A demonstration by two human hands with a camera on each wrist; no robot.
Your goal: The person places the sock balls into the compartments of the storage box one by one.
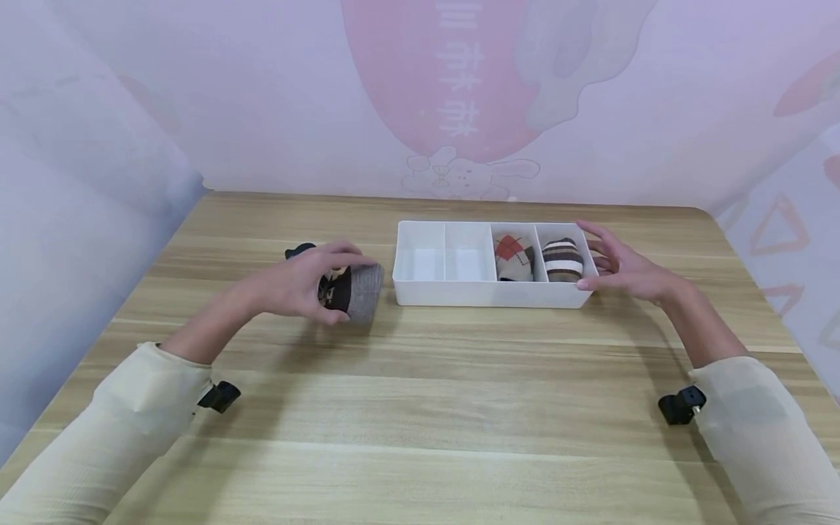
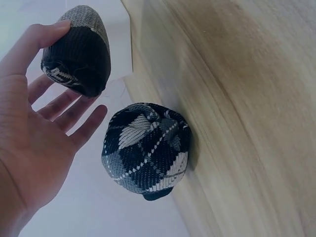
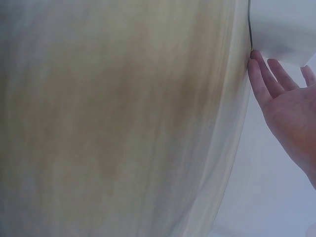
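Wood-grain table point(image 1: 420, 408), pink printed backdrop behind. One white plastic tray point(image 1: 485, 293), four compartments: two left ones bare, two right ones hold one knit sock ball each, argyle red/brown point(image 1: 514, 257) and brown/white striped point(image 1: 562, 260). Left hand point(image 1: 295, 286) grips a grey-and-black sock ball point(image 1: 353, 292), fingers curled round it, left of the tray. One more dark argyle ball point(image 2: 145, 148) lies beside it. Right hand point(image 1: 623, 270), fingers spread and relaxed, touches the tray's right end.
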